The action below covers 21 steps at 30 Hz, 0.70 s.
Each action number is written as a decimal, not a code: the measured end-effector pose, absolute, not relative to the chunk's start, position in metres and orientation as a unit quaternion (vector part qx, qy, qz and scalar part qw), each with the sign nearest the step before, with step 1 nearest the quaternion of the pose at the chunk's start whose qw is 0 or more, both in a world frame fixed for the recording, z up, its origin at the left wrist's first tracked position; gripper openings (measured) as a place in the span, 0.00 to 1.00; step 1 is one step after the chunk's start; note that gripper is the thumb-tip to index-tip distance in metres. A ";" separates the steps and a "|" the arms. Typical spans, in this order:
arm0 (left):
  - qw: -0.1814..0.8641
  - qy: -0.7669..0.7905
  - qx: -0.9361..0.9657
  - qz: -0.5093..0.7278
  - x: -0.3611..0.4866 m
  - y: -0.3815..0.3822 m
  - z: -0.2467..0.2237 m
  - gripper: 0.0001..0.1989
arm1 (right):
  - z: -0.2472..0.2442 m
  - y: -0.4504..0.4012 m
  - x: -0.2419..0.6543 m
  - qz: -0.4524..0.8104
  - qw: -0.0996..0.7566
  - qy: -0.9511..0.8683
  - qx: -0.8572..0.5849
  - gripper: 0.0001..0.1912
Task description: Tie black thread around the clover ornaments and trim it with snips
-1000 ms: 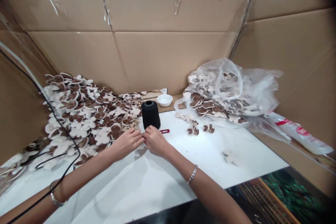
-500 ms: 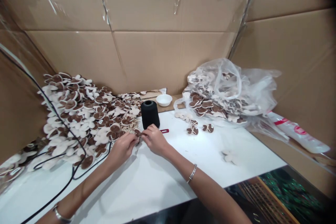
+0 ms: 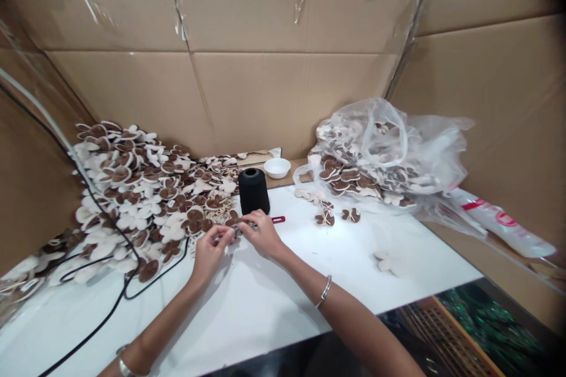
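My left hand (image 3: 211,251) and my right hand (image 3: 260,234) meet low in front of a black thread cone (image 3: 253,192). Between their fingertips they pinch a small brown-and-cream flower-shaped piece (image 3: 239,226), partly hidden by my fingers. A pale thread seems to run from it, though it is hard to make out. Just left of my hands, a large heap of similar lobed pieces (image 3: 132,200) covers the table's left side. Beyond my right hand lies a small red clip (image 3: 278,220).
A white table (image 3: 247,312) ends in a front edge. Cardboard walls (image 3: 247,94) surround it. At the right are a clear plastic bag of pieces (image 3: 384,153), tied pieces (image 3: 325,219), and a loose cream piece (image 3: 384,263). A white bowl (image 3: 277,168) stands at the back. A black cable (image 3: 92,324) crosses the left.
My left forearm has swung more upright, with the hand shifting right. Both hands now hold the small piece closer together; a second ago they touched with no piece showing between them.
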<state>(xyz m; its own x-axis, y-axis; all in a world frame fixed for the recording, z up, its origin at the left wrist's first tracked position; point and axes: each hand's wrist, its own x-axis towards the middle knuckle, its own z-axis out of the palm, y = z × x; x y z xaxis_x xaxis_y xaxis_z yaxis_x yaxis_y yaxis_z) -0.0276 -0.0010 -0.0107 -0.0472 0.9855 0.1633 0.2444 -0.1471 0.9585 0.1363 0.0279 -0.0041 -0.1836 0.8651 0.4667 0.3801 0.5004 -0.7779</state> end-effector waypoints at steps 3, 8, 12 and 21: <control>0.444 0.538 0.521 0.492 -0.027 0.004 -0.013 0.17 | -0.004 0.029 0.138 0.285 0.495 -0.702 -0.425 0.07; 0.517 0.515 0.482 0.485 -0.036 0.024 -0.011 0.21 | 0.001 0.027 0.144 0.317 0.490 -0.710 -0.393 0.08; 0.508 0.522 0.527 0.437 -0.047 0.041 -0.001 0.24 | 0.003 0.026 0.146 0.310 0.483 -0.720 -0.390 0.07; 0.538 0.460 0.613 0.352 -0.060 0.031 0.008 0.22 | 0.006 0.027 0.148 0.308 0.485 -0.719 -0.391 0.07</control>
